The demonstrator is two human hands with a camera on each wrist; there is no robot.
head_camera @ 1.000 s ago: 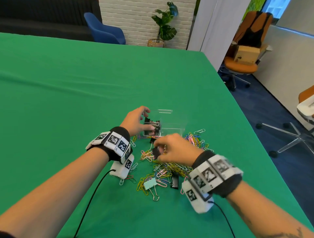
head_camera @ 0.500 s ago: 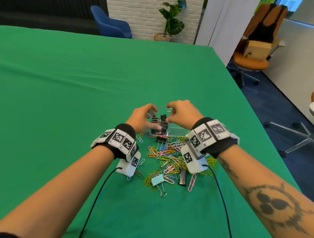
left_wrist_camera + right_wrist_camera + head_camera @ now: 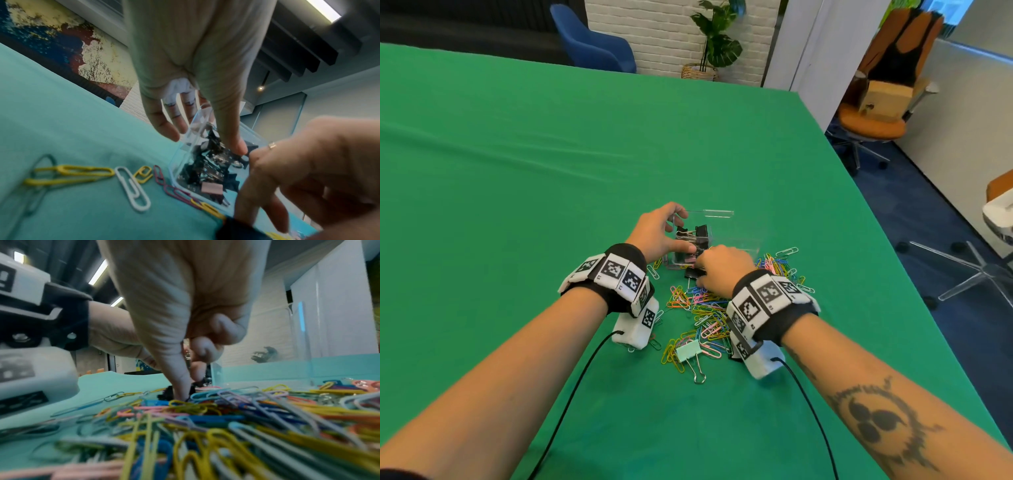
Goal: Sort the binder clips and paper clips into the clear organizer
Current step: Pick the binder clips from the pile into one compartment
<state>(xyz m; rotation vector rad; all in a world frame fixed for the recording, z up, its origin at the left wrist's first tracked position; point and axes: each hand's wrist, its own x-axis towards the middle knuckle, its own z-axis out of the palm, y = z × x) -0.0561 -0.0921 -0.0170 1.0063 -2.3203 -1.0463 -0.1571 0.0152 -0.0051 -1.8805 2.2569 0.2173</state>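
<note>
Since half a second ago, the right hand (image 3: 722, 270) has come down from the organizer's rim to the table, at the 6 o'clock side of the clear organizer (image 3: 736, 240). Its thumb and fingers are now curled on a black binder clip (image 3: 693, 273) that lies just in front of the box. The left hand (image 3: 659, 233) has stayed where it was, at the 9 o'clock side, with thumb and fingers around the organizer's left wall to keep it steady.

Black binder clips (image 3: 697, 236) already fill the left compartment; the right compartment looks empty. The colored paper clips (image 3: 709, 315) lie in a heap at 6 o'clock from the box, and a mint binder clip (image 3: 688, 353) rests at the near edge of the heap.

To do this step well, I think the pinch must take the clip body only, so no paper clips hang on it. Then lift it straight over the left compartment while the left hand holds the box.
</note>
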